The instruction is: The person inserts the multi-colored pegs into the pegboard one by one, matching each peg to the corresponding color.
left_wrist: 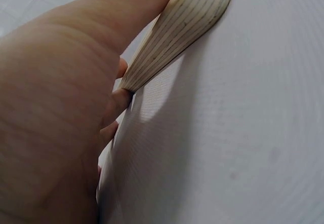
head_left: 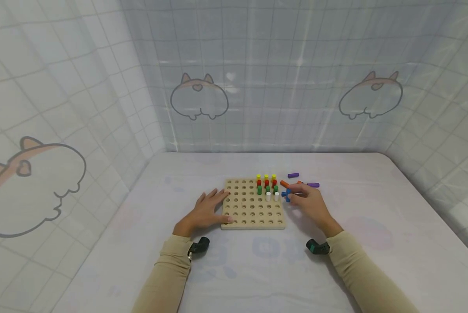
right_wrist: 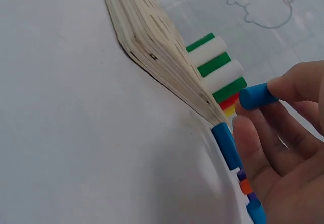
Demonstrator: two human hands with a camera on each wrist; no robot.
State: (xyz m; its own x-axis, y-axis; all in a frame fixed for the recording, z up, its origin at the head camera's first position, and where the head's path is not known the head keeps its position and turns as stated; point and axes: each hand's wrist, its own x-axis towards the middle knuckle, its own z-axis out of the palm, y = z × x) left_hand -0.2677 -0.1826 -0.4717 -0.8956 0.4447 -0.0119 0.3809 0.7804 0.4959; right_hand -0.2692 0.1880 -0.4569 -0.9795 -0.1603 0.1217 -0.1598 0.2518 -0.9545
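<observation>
Holding a blue peg (right_wrist: 257, 97), right hand (head_left: 310, 203) hovers beside the board's edge (right_wrist: 174, 80).

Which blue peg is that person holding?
The blue peg raised in the right hand; the other two blue pegs in the right wrist view lie on the table.
</observation>
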